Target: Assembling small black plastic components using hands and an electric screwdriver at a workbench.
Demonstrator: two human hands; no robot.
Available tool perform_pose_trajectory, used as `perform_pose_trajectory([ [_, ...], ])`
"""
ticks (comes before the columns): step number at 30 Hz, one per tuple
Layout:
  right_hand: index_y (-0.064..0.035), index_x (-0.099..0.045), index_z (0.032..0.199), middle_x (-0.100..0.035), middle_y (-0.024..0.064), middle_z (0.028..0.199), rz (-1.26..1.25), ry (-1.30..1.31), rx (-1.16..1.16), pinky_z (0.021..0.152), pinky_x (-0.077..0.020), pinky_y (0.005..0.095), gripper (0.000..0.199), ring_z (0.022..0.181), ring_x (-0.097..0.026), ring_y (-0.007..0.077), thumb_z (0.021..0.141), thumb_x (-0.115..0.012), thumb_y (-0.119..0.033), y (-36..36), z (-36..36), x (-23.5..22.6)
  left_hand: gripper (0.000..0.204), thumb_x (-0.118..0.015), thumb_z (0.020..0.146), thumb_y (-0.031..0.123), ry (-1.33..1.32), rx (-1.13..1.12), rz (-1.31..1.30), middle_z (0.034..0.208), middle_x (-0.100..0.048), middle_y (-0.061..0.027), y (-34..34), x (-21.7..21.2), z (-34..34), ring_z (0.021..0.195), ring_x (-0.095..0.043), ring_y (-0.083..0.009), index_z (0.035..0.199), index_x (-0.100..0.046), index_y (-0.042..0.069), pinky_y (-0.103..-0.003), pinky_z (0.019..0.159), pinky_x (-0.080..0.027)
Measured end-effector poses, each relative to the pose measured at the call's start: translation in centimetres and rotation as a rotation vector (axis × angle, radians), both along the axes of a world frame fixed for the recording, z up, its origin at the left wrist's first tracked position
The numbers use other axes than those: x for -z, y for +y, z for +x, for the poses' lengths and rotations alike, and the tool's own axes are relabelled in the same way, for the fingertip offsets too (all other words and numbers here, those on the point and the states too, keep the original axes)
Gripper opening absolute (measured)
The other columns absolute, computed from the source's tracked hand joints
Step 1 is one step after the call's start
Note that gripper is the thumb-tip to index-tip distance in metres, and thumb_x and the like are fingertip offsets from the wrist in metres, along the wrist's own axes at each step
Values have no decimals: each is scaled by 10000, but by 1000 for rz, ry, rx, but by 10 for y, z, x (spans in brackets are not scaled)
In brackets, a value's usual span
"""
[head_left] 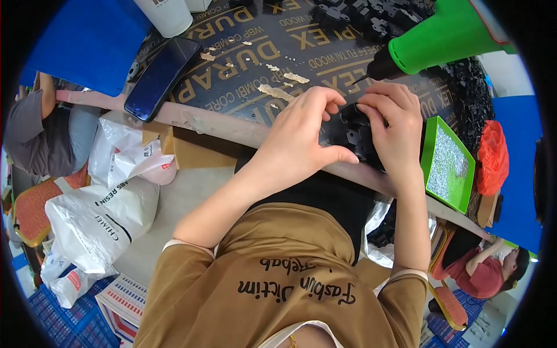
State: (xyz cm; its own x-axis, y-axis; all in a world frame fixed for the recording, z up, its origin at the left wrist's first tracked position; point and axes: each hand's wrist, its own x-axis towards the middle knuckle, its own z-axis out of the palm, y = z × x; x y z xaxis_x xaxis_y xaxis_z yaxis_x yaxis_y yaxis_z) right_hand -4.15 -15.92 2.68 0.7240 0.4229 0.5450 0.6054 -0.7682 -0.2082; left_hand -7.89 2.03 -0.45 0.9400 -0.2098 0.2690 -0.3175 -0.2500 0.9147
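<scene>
Brown shirt of the person wearing the camera is filling the lower centre, nearest the lens, with both bare forearms rising from it toward the bench. This dark printed board with a pale worn front edge is running across the upper half of the view. A blue sheet is lying over its far left corner. White plastic sacks are sitting on the floor at lower left, below the bench edge. A green power drill is resting at upper right, its dark nose pointing toward the hands. A heap of small black plastic parts is spreading along the far right of the bench. A green tray holding small silvery pieces is sitting tilted at the right edge, and a red bag is lying just beside it. A dark phone is lying face up at the left, near a white cup.

The black part is sitting at the front edge of the bench, between the two hands. The left hand is curling around its left side, fingers pressed together, thumb along the lower edge. The right hand is covering its right side, fingers bent and pinching the top.

Two other people are sitting at far left and lower right.
</scene>
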Motion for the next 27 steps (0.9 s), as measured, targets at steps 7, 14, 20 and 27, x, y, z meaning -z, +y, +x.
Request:
perform_pose_trajectory([
  [7,-33,-637,1086,-649,95,1093,428,140,-14,936,-432,333,373,1041,-587,209,725,-722,-73,-11,7,-34,701,-870,568,241,-21,-8,73,979,-560,-78,-4,1,-3,910,-544,-208,1125,-497,37,-310,802,-436],
  [14,40,-442,1235,-591,110,949,804,453,-480,762,-483,325,619,844,-585,182,782,-717,-279,37,60,-104,592,-826,586,336,-285,-68,420,974,-559,-110,-22,8,-5,925,-526,-295,1027,-561,43,-388,831,-409],
  [20,36,-480,1173,-581,103,894,1126,342,-569,600,-481,276,469,669,-579,151,875,-590,-310,23,30,-91,510,-814,585,380,-354,-132,495,907,-591,-67,-27,14,-6,891,-543,-260,933,-636,52,-368,791,-379],
  [27,12,-455,1148,-580,102,836,1105,266,-277,576,-480,257,425,667,-577,150,933,-508,-351,26,-10,-86,479,-794,611,379,-396,-112,534,887,-598,-52,-25,17,-3,871,-542,-245,930,-649,53,-364,763,-369],
])
